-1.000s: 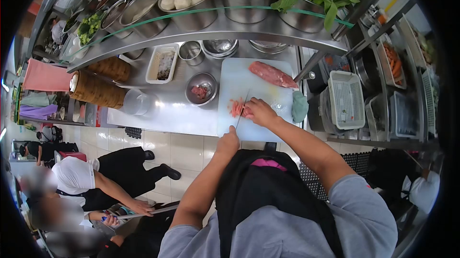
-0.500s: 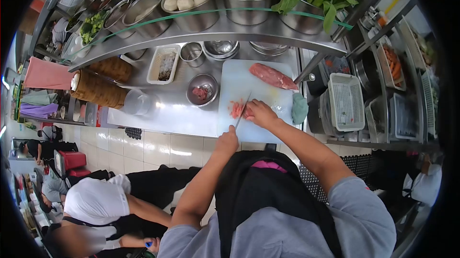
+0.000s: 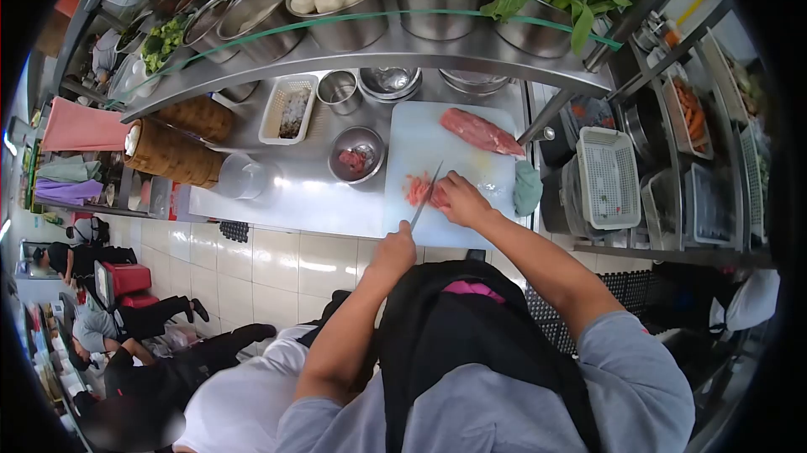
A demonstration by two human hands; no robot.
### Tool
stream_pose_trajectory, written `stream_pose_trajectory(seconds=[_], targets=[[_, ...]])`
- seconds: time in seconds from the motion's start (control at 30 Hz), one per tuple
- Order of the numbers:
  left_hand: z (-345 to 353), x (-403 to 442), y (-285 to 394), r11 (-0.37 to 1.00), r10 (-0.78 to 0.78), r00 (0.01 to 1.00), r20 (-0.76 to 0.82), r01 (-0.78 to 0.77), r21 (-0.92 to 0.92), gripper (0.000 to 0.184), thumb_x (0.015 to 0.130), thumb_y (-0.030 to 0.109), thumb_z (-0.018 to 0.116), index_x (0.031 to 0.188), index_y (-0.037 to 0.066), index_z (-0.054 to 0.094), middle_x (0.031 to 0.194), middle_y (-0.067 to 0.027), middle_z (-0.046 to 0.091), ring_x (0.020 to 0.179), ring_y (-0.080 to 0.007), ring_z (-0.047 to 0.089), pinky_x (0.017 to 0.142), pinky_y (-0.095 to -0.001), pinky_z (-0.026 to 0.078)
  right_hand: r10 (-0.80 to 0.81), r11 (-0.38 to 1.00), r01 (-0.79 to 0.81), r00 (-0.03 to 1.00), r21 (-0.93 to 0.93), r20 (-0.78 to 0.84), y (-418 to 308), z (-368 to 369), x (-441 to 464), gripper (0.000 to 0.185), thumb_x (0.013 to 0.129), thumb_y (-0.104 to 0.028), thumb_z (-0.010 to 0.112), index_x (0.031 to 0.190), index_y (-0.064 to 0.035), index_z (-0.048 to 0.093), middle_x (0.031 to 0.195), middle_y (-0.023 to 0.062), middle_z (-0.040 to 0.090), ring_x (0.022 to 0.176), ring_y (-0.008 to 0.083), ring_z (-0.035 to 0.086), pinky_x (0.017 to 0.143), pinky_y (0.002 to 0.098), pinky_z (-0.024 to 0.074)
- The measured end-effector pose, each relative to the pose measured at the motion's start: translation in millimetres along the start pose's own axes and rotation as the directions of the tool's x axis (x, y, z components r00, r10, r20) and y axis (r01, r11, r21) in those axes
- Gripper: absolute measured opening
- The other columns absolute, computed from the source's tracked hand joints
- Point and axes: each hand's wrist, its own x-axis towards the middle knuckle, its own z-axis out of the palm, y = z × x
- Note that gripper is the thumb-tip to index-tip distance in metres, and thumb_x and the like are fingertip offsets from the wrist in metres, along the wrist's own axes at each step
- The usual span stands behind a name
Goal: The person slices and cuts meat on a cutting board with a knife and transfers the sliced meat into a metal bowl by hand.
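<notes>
My left hand (image 3: 395, 250) is wrapped round the handle of a kitchen knife (image 3: 426, 201), its blade pointing away from me across the white cutting board (image 3: 403, 134). On the blade's right side, my right hand (image 3: 461, 199) presses a small piece of raw meat (image 3: 439, 196) to the board, fingers bent close to the blade. Small cut bits of meat (image 3: 415, 188) lie just left of the knife. Farther back on the board rests a large raw meat piece (image 3: 479, 131). A green cloth (image 3: 527, 187) sits at the board's right edge.
A steel bowl with meat (image 3: 356, 155) stands left of the board, near a white basket (image 3: 288, 110) and a steel cup (image 3: 339, 92). Overhead, a steel shelf (image 3: 370, 66) carries pots of food. Another person in a white shirt (image 3: 244, 394) is close behind my left side.
The person in white has moved right, closer behind my left arm. My hands, the knife and the meat stay in nearly the same place.
</notes>
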Motion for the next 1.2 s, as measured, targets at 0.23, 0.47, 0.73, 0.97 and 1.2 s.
stream_pose_trajectory(seconds=[0.23,0.47,0.73,0.97,1.2], targets=[[38.3,1.4,1.1,0.998,-0.008,0.999,0.052,0.011,-0.055,0.021,0.101,0.013,0.049,0.115,-0.003,0.046,0.09,-0.0386,0.07,0.088,-0.0582,0.07,0.081,-0.0656,0.056,0.057,0.997,-0.057,0.998,0.046,0.004,0.2,4.9,0.4,0.047,0.075,-0.008,0.081,0.115,-0.0019,0.057,0.116,0.0196,0.058,0.113,0.0418,0.061,0.098,0.0485,0.0526],[22.5,21.5,-9.7,1.0,0.027,1.0,-0.016,-0.027,-0.01,0.019,0.1,0.011,0.047,0.113,-0.004,0.046,0.085,-0.0385,0.069,0.085,-0.058,0.07,0.08,-0.0652,0.057,0.042,0.998,-0.041,0.999,0.05,-0.016,0.1,4.6,-0.7,0.048,0.075,-0.008,0.082,0.116,-0.0016,0.057,0.118,0.0197,0.059,0.113,0.041,0.062,0.097,0.0474,0.0535],[25.3,-10.7,0.9,1.0,0.019,0.998,0.063,-0.019,0.004,0.019,0.101,0.012,0.047,0.112,-0.004,0.045,0.085,-0.0391,0.069,0.084,-0.0586,0.069,0.077,-0.0643,0.057,0.086,0.994,-0.085,0.996,0.069,-0.02,0.0,7.5,-4.2,0.053,0.076,-0.009,0.082,0.122,-0.001,0.057,0.12,0.0199,0.06,0.115,0.0396,0.063,0.099,0.0462,0.0541],[52.7,19.4,-8.8,0.998,0.041,0.998,-0.048,-0.044,-0.055,0.018,0.101,0.01,0.048,0.111,-0.004,0.044,0.084,-0.0401,0.068,0.085,-0.058,0.069,0.076,-0.0645,0.057,0.084,0.995,-0.082,0.996,0.05,-0.031,-1.1,5.5,-5.1,0.052,0.075,-0.009,0.083,0.12,-0.001,0.057,0.119,0.0193,0.06,0.113,0.0391,0.063,0.097,0.0463,0.0555],[-15.2,-25.5,14.0,0.998,0.02,0.998,0.06,-0.024,0.058,0.016,0.098,0.007,0.048,0.111,-0.003,0.046,0.086,-0.0371,0.07,0.086,-0.0555,0.071,0.077,-0.063,0.058,0.086,0.993,-0.077,0.991,0.089,-0.105,5.6,15.2,-9.7,0.042,0.076,-0.01,0.083,0.11,-0.0022,0.06,0.111,0.0177,0.06,0.106,0.04,0.064,0.092,0.0474,0.0553]])
